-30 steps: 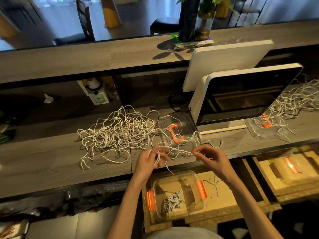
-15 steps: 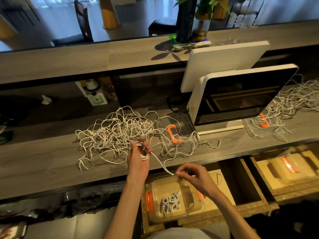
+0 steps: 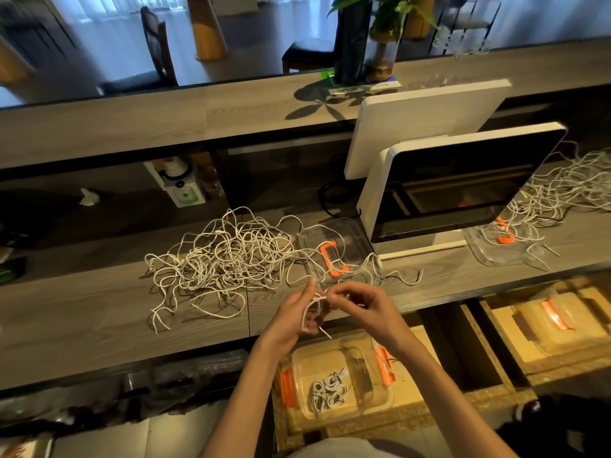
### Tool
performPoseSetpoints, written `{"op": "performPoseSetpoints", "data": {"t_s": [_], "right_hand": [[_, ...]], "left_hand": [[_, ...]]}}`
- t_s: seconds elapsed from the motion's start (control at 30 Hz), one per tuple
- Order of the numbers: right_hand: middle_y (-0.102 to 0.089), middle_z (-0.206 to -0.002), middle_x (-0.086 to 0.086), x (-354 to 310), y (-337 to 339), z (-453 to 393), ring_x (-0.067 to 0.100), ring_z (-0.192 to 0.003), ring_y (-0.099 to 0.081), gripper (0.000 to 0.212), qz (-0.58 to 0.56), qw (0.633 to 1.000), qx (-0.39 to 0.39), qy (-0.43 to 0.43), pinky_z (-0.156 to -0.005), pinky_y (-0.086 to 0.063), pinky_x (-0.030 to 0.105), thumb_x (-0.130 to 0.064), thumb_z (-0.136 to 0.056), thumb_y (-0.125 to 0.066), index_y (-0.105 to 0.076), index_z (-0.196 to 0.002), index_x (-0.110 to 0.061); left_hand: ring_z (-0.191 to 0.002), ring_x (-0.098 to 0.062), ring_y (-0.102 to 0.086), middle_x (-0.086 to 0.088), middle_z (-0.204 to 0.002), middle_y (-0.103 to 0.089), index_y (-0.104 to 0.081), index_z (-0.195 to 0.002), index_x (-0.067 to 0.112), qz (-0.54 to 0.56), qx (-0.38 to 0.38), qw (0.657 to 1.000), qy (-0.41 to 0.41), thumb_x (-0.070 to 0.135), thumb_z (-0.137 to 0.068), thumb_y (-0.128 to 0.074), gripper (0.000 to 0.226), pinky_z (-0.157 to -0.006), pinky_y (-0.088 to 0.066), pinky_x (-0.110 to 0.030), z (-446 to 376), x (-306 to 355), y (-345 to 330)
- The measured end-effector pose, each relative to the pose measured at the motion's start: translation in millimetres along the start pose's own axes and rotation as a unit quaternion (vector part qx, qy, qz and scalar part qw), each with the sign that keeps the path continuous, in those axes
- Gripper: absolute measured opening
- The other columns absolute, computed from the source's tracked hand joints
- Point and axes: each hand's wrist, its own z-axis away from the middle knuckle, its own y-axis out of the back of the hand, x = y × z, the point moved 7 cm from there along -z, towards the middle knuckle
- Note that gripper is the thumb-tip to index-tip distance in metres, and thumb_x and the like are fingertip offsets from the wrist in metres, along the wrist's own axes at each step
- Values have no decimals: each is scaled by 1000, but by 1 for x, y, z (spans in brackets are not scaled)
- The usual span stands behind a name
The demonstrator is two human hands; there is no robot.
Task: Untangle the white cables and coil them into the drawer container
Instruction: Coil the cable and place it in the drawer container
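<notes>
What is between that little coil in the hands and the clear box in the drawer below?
Nothing visible. Both hands grip the coiled cable just above the open clear container; its lid lies apart on the counter.

Your left hand grips small white cable coil above desk edge; your right hand pinches its strand at top. Tangled cable pile lies on desk to left. Clear container in open drawer below holds coiled cables.
</notes>
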Motion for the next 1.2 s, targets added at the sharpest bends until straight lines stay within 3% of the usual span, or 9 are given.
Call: {"op": "performPoseSetpoints", "data": {"t_s": [0.13,0.23,0.37,0.53,0.67,0.83,1.0,1.1,1.2], "right_hand": [[-76,-91,-8,7,15,-7,6,-74,-64,10,51,997,61,6,-69,-51,22,-22,-92,-74,-79,-100,-19],[-76,-89,-11,10,17,-7,2,-72,-62,12,81,995,59,14,-66,-48,16,-23,-91,-74,-79,-100,-17],[-76,-92,-3,16,31,-5,14,-83,-69,12,86,994,72,9,-72,-55,27,-24,-89,-76,-79,-99,-18],[-77,-95,0,14,64,6,16,-85,-71,18,85,992,93,15,-78,-59,29,-25,-87,-74,-78,-102,-15],[-76,-94,3,18,75,13,20,-85,-72,19,103,990,92,11,-82,-60,41,-27,-87,-73,-78,-101,-15],[-76,-95,0,28,56,16,19,-88,-72,19,122,991,46,-3,-84,-60,48,-31,-88,-73,-78,-101,-17],[-75,-98,-1,35,24,22,21,-91,-71,19,133,990,-47,-15,-80,-60,43,-43,-91,-72,-76,-101,-27],[-72,-102,-5,37,5,28,20,-95,-69,10,170,976,-132,-16,-77,-58,35,-32,-95,-72,-73,-105,-31],[-70,-104,-9,30,-9,32,12,-95,-66,11,193,962,-193,-16,-74,-53,27,-26,-97,-71,-73,-108,-27]], "left_hand": [[-54,-10,-34,-5,-71,-52,-67,-93,8,42,-140,989,4,67,-101,-28,71,-45,-23,-19,11,0,-22],[-50,-6,-34,-1,-69,-49,-67,-95,8,-2,-161,986,-37,54,-100,-47,50,-44,-24,-14,14,4,-23],[-53,-9,-37,-7,-75,-59,-73,-110,3,1,-97,992,-78,38,-106,-45,45,-46,-28,-16,9,8,-3],[-59,-11,-47,-19,-99,-70,-70,-114,2,130,49,982,-126,40,-102,-47,46,-50,-37,-15,7,15,41],[-67,-10,-49,-16,-120,-70,-70,-118,2,176,87,968,-155,39,-102,-46,46,-49,-36,-16,7,21,55],[-73,-11,-58,-14,-105,-73,-66,-118,2,295,122,935,-154,39,-103,-42,47,-55,-41,-19,4,25,47],[-81,-19,-67,-6,-81,-67,-68,-110,5,365,161,907,-136,40,-105,-42,44,-84,-54,-39,-4,19,49],[-67,-17,-60,-3,-72,-58,-66,-103,7,391,150,899,-127,41,-105,-40,43,-70,-52,-30,-5,19,44],[-56,-9,-43,0,-71,-51,-63,-99,8,373,142,907,-132,43,-104,-42,41,-48,-36,-19,-9,19,40]]}}
